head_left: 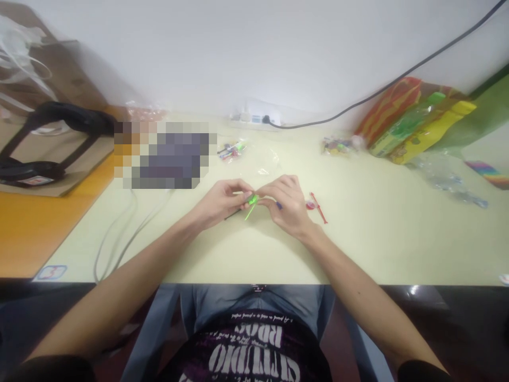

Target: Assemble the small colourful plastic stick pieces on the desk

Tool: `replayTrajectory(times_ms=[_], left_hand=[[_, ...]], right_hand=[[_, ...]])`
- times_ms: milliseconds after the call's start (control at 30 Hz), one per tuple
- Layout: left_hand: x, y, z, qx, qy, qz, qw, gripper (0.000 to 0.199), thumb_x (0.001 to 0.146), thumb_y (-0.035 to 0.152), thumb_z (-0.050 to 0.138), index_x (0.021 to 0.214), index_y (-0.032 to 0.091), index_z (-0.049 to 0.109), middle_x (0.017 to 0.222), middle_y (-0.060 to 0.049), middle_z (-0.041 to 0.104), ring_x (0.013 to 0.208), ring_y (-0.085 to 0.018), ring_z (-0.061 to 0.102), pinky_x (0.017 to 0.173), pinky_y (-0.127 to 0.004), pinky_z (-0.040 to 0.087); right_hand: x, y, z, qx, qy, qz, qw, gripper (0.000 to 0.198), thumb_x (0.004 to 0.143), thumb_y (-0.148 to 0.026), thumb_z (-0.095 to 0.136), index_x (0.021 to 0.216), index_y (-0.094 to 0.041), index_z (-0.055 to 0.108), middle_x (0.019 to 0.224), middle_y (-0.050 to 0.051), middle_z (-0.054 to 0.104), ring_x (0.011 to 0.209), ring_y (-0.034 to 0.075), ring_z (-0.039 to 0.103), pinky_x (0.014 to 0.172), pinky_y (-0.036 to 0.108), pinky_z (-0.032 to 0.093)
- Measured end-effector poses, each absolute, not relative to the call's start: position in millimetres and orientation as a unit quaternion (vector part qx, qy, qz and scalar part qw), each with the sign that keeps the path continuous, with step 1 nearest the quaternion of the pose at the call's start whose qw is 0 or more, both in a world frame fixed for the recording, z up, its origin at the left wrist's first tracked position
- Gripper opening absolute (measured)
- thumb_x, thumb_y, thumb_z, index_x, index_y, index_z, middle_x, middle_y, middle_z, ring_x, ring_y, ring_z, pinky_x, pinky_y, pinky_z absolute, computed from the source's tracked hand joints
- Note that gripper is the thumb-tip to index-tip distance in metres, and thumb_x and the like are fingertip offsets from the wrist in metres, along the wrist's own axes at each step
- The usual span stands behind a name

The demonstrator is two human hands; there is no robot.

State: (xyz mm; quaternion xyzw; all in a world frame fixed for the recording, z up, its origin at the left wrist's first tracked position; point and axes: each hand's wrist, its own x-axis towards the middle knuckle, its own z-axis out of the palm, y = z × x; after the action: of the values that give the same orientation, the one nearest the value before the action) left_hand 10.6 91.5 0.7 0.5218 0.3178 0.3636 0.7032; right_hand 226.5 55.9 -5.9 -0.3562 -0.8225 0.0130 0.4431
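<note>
A small bright green plastic piece [253, 199] is pinched between the thumb and fingers of my left hand [222, 204]. My right hand [288, 207] meets it from the other side, its thumb and forefinger closed at the piece's right edge. A thin green stick [249, 212] slants down below the fingers. Near my left fingers a thin dark stick [233, 214] lies on the table. Something small and blue [279, 205] shows by my right hand, partly hidden. To the right of that hand lie a red plastic stick [318, 208] and a small pinkish-red piece [310, 205].
Small colourful plastic parts [233, 149] lie beyond my hands, beside clear wrapping [262, 162]. Another pile of parts [338, 145] sits farther right, near a green bottle [413, 124] and a yellow pack [435, 132]. A blurred-out dark device [175, 159] and white cables [135, 233] are left.
</note>
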Motion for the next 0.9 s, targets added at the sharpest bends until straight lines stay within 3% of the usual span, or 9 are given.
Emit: replayTrajectory(times_ms=[200,567,767,900], left_hand=[[14,88,2,0.532,0.329,0.354,0.695,0.039,0.072,0.043,0.096,0.086,0.012,0.076,0.064,0.000,0.062,0.054,-0.007,0.051,0.051,-0.020,0.038],[13,85,6,0.603,0.347,0.403,0.595,0.035,0.084,0.047,0.087,0.099,0.017,0.081,0.059,-0.001,0.062,0.049,-0.010,0.054,0.048,-0.022,0.041],[14,82,8,0.648,0.380,0.427,0.503,0.039,0.083,0.048,0.086,0.108,0.019,0.080,0.098,-0.008,0.077,0.042,-0.006,0.051,0.041,-0.023,0.039],[11,86,3,0.659,0.397,0.445,0.458,0.034,0.088,0.048,0.081,0.103,0.018,0.078,0.095,-0.006,0.076,0.045,-0.006,0.050,0.045,-0.024,0.039]], right_hand=[[227,55,-6,-0.329,-0.827,0.006,0.456,0.012,0.105,-0.021,0.059,0.106,-0.023,0.072,0.093,0.004,0.077,0.087,0.022,0.061,0.087,0.041,0.039],[232,58,1,-0.331,-0.842,-0.037,0.424,0.024,0.105,-0.020,0.059,0.125,-0.026,0.071,0.108,0.006,0.077,0.096,0.023,0.061,0.089,0.042,0.038],[235,58,1,-0.352,-0.845,-0.024,0.402,0.016,0.105,-0.023,0.061,0.116,-0.025,0.072,0.106,0.006,0.077,0.098,0.023,0.060,0.089,0.041,0.038],[237,60,0,-0.349,-0.858,-0.019,0.376,0.010,0.106,-0.024,0.061,0.109,-0.022,0.070,0.108,0.005,0.078,0.099,0.023,0.059,0.090,0.040,0.038]])
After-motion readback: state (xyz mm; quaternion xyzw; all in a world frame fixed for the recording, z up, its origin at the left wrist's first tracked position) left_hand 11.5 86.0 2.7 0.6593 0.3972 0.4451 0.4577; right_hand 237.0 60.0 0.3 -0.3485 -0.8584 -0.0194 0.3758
